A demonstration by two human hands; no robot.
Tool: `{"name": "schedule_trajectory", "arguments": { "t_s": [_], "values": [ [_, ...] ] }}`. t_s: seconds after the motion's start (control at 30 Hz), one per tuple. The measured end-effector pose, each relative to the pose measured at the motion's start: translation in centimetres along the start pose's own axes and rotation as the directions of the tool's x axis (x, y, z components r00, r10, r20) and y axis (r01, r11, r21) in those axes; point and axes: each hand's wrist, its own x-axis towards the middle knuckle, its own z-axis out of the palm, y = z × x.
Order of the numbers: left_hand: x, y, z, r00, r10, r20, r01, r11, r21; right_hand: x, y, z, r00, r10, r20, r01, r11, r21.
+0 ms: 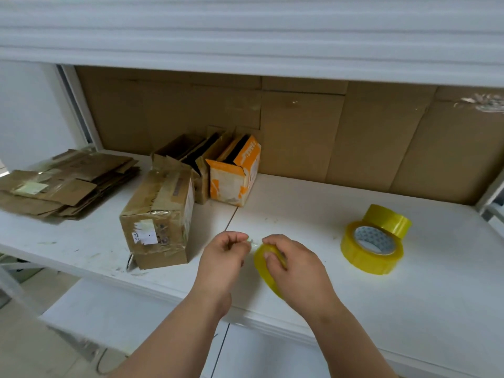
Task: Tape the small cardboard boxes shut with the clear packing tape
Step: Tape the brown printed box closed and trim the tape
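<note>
My right hand point(293, 264) grips a yellowish roll of clear packing tape point(263, 266) over the front of the white shelf point(300, 214). My left hand point(225, 255) pinches the loose tape end point(253, 242) just left of the roll. A brown cardboard box point(159, 216), closed and covered in old tape and labels, stands to the left of my hands. Behind it, open small boxes stand against the back: brown ones point(191, 156) and an orange-and-white one point(234, 173).
Two more tape rolls point(373, 246) lie on the shelf at the right, one leaning on the other. A stack of flattened cardboard point(62, 181) lies at the left. Cardboard sheets point(341, 132) line the back wall. An upper shelf point(245, 36) overhangs.
</note>
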Motion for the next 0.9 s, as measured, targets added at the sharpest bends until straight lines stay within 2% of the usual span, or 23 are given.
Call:
{"name": "schedule_trajectory", "arguments": {
  "t_s": [0.1,0.27,0.4,0.47,0.57,0.63,0.7,0.73,0.8,0.87,0.9],
  "values": [
    [0.1,-0.4,0.1,0.997,0.044,0.064,-0.049,0.995,0.092,0.3,0.3,-0.1,1.000,-0.011,-0.007,0.011,1.000,0.000],
    [0.6,-0.5,0.2,0.990,0.123,0.072,-0.138,0.959,0.249,0.6,0.5,-0.4,0.997,-0.069,0.021,0.070,0.997,-0.027],
    [0.7,-0.4,0.6,0.990,0.134,0.045,-0.141,0.959,0.246,1.0,0.9,-0.8,0.990,-0.141,0.028,0.143,0.979,-0.148],
    [0.7,-0.3,1.0,0.995,0.088,0.055,-0.097,0.977,0.190,1.1,1.4,-0.6,0.982,-0.186,-0.028,0.176,0.961,-0.215],
    [0.9,-0.6,1.4,0.996,-0.054,0.072,0.045,0.992,0.114,1.5,2.3,-0.6,0.981,-0.180,-0.076,0.143,0.924,-0.354],
    [1.3,-1.3,1.3,0.990,-0.119,0.078,0.110,0.987,0.115,1.7,3.0,-0.5,0.987,-0.151,-0.057,0.110,0.888,-0.446],
    [1.8,-1.7,1.0,0.991,-0.122,0.055,0.114,0.985,0.132,1.5,3.6,-0.2,0.991,-0.131,-0.016,0.107,0.870,-0.481],
    [1.9,-1.6,0.8,0.996,-0.088,0.030,0.081,0.983,0.165,1.3,3.6,0.0,0.994,-0.108,0.013,0.100,0.866,-0.490],
    [1.7,-1.1,0.2,0.996,0.074,-0.043,-0.058,0.953,0.296,1.2,3.8,0.6,0.992,-0.025,0.127,0.087,0.856,-0.510],
    [1.5,-0.1,-0.9,0.945,0.308,-0.111,-0.237,0.878,0.415,1.4,3.5,0.5,0.985,0.052,0.167,0.044,0.850,-0.525],
    [1.5,0.5,-1.7,0.894,0.426,-0.139,-0.322,0.827,0.462,1.7,3.2,0.3,0.983,0.070,0.172,0.032,0.848,-0.529]
  ]
}}
